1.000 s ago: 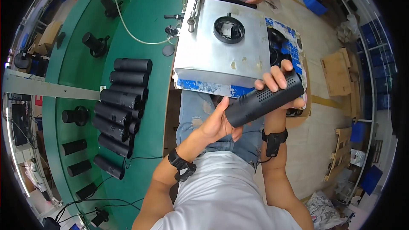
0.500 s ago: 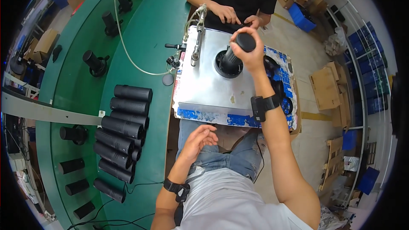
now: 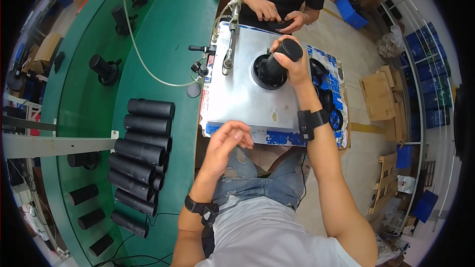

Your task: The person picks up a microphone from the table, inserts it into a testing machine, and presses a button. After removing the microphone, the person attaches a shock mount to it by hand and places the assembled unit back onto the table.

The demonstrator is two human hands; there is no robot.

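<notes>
My right hand (image 3: 292, 64) is wrapped round a black ribbed cylinder (image 3: 286, 59). This cylinder leans to the right, its lower end at a round black base (image 3: 264, 75) on the metal plate (image 3: 237, 106). Whether the two parts are joined is hidden. Over the plate's near edge hovers my left hand (image 3: 225, 143), fingers loosely bent and a little apart, nothing in it. A metal air tool (image 3: 230, 49) with a hose stands at the plate's left side.
Several black tubes (image 3: 146, 124) lie piled on the green table (image 3: 156, 64) to the left. Black round parts (image 3: 324, 99) rest right of the plate. Across from me a person's hands (image 3: 277, 15) hold a small dark piece. Upright black assemblies (image 3: 104, 68) stand further left.
My left hand has risen forward from my lap to the plate's near edge. My right hand has shifted slightly right with the cylinder, which now leans further over.
</notes>
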